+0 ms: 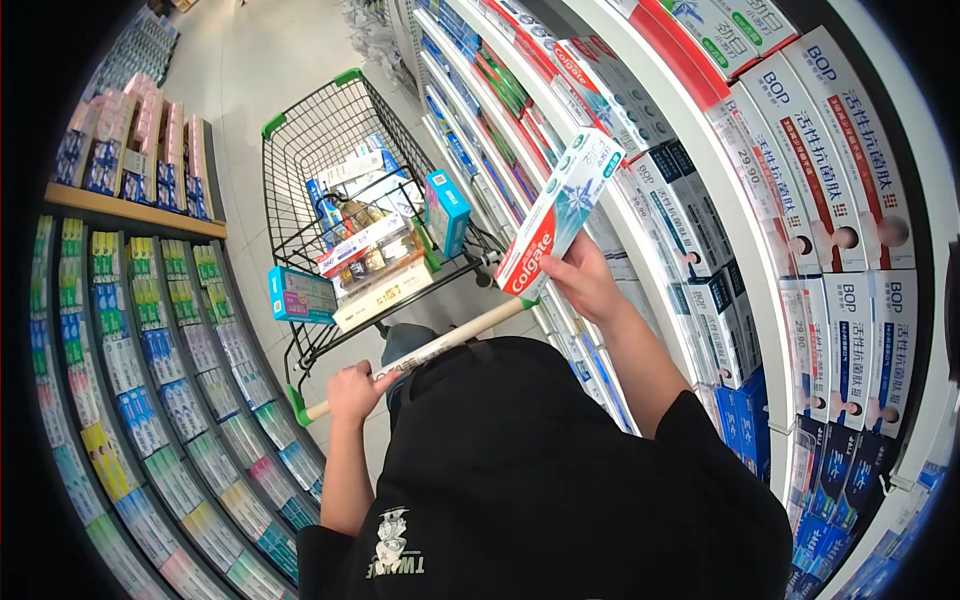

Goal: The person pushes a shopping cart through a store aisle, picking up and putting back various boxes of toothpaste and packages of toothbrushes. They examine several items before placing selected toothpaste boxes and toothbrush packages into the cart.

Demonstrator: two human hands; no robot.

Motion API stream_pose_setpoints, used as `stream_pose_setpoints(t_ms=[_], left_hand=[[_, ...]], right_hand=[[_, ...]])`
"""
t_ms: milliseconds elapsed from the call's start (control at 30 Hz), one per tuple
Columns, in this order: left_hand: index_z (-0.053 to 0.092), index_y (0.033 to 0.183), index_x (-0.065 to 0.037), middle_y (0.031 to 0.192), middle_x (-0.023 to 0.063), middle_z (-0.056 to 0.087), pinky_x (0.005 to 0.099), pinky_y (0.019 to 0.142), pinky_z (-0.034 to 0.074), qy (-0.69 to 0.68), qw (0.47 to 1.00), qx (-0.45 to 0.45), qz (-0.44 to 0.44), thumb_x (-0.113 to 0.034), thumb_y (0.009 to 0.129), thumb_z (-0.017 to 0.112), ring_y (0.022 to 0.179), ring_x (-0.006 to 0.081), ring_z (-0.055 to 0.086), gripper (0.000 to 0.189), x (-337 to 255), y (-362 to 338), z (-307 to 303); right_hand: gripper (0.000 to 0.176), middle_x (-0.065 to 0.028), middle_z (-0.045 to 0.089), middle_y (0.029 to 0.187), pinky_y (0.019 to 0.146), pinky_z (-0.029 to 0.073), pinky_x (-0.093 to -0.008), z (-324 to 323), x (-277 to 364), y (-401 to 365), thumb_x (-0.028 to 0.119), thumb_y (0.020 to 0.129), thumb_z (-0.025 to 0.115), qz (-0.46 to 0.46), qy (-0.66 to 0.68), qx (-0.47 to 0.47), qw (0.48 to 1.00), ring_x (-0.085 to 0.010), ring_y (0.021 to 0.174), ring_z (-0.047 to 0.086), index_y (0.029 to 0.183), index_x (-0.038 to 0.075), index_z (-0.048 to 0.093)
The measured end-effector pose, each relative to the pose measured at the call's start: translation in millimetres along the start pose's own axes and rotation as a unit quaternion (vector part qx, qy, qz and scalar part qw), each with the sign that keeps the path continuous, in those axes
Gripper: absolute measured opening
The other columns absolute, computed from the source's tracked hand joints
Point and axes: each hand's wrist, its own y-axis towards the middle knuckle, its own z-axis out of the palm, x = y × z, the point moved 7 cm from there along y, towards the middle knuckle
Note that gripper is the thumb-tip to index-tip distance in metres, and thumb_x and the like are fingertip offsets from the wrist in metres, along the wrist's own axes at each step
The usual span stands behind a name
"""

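My right hand (582,278) is closed around the lower end of a Colgate toothpaste box (565,208), red, white and teal, held up tilted beside the right-hand shelves. My left hand (354,392) wraps round the left part of the cream shopping cart handle (440,345). In front of me stands the black wire shopping cart (300,140) with green corners. Several boxes and packages lie in its basket, among them a white and red box (365,245) and a cream box (385,297) near the handle.
Shelves of boxed toothpaste, including white BOP boxes (845,150), curve along my right. Racks of toothbrushes (160,360) line the left, with pink and blue packages (135,140) beyond. Pale floor tiles (225,60) run down the aisle ahead. Blue cards (447,213) are fixed to the cart.
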Motion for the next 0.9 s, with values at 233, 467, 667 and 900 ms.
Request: stream_pose_setpoints(t_ms=[233, 467, 667, 900], left_hand=[[0.070, 0.075, -0.007, 0.066, 0.0152, 0.070, 0.0470, 0.057, 0.055, 0.034, 0.999, -0.032, -0.010, -0.083, 0.080, 0.065, 0.064, 0.0361, 0.071, 0.077, 9.4, 10.3, -0.9], [0.071, 0.075, -0.006, 0.067, 0.0160, 0.070, 0.0473, 0.059, 0.056, 0.042, 0.999, -0.027, -0.022, -0.082, 0.080, 0.067, 0.067, 0.0366, 0.072, 0.076, 27.9, 32.9, -8.0], [0.071, 0.075, -0.006, 0.067, 0.0164, 0.070, 0.0478, 0.060, 0.056, 0.033, 0.998, -0.047, -0.015, -0.078, 0.080, 0.069, 0.067, 0.0372, 0.071, 0.073, 48.6, 60.2, -18.6], [0.069, 0.073, -0.006, 0.065, 0.0163, 0.068, 0.0482, 0.060, 0.055, 0.033, 0.997, -0.063, -0.005, -0.076, 0.081, 0.071, 0.065, 0.0375, 0.071, 0.070, 71.4, 101.9, -41.3]], right_hand=[[0.061, -0.0099, 0.068, 0.123, 0.098, 0.057, -0.0430, 11.5, 25.1, 8.7, 0.006, 0.091, 0.082, -0.001, -0.021, -0.042, 0.999, -0.0220, 0.108, 0.072, 0.140, 0.003, 0.047], [0.072, -0.0114, 0.063, 0.127, 0.104, 0.052, -0.0376, -1.1, 61.8, 9.9, 0.016, 0.086, 0.089, -0.072, -0.260, -0.187, 0.945, -0.0186, 0.118, 0.064, 0.141, 0.000, 0.046], [0.069, -0.0102, 0.062, 0.132, 0.103, 0.050, -0.0344, -0.9, 76.7, 16.5, 0.017, 0.092, 0.084, -0.064, -0.219, -0.194, 0.954, -0.0154, 0.120, 0.061, 0.147, -0.001, 0.045], [0.041, -0.0089, 0.071, 0.119, 0.089, 0.057, -0.0316, -12.7, 71.4, 25.5, 0.013, 0.103, 0.065, -0.036, -0.021, -0.241, 0.970, -0.0138, 0.102, 0.070, 0.141, 0.000, 0.054]])
